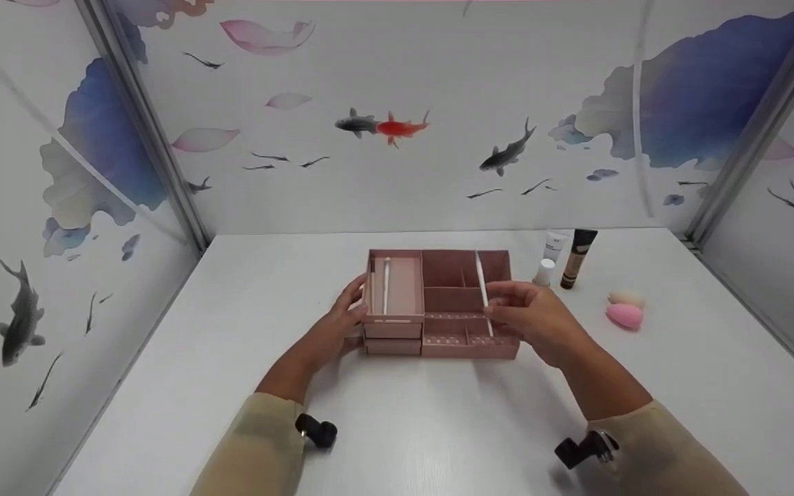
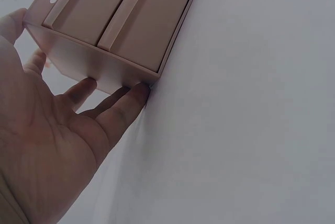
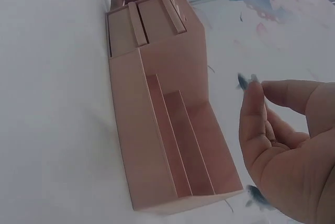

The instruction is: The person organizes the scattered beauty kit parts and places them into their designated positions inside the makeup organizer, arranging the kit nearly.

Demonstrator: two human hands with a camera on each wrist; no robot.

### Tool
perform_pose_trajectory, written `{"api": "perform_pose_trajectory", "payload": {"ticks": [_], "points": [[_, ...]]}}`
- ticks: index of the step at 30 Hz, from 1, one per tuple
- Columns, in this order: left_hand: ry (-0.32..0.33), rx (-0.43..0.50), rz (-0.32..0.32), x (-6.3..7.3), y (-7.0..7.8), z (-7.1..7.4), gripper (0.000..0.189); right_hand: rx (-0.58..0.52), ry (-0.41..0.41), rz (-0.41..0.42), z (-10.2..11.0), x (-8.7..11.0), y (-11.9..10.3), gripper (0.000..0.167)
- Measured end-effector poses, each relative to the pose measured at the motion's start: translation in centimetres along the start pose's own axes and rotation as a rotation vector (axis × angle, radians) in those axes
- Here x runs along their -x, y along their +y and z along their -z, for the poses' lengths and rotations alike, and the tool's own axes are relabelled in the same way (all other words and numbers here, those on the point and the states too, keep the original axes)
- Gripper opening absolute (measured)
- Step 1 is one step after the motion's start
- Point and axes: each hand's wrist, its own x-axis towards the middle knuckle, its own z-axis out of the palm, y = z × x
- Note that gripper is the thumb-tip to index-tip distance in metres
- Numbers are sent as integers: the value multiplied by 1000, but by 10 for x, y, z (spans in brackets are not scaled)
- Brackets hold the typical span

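A pink desktop organizer (image 1: 394,329) with drawers on its left and open compartments on its right stands on the white table. My left hand (image 1: 331,327) rests on its left side, fingertips spread against the side wall (image 2: 78,59) in the left wrist view. In my right hand (image 1: 535,317), thumb and fingers pinch a slim white stick (image 1: 482,279), held over the right-hand compartments (image 1: 442,269). Only a small tip of the stick (image 3: 254,78) shows between the fingertips in the right wrist view. Another slim white stick (image 1: 387,286) lies in the organizer's top left tray (image 1: 407,282).
Behind my right hand stand a white tube (image 1: 554,244), a small white-capped bottle (image 1: 545,270) and a black-and-tan tube (image 1: 577,258). Farther right lie a pink makeup sponge (image 1: 624,316) and a beige one (image 1: 626,298). Printed panels (image 1: 397,186) enclose the table.
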Motion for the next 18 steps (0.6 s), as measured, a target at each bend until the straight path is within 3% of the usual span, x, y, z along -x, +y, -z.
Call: {"api": "perform_pose_trajectory", "payload": {"ticks": [9,18], "points": [[3,-1,6,-1,4,-2,61,-52,-22,-3,-42,-21,-6,48],[22,-41,26,2,6,-2,58,-67,-17,-25,-70,-43,-20,40]]}}
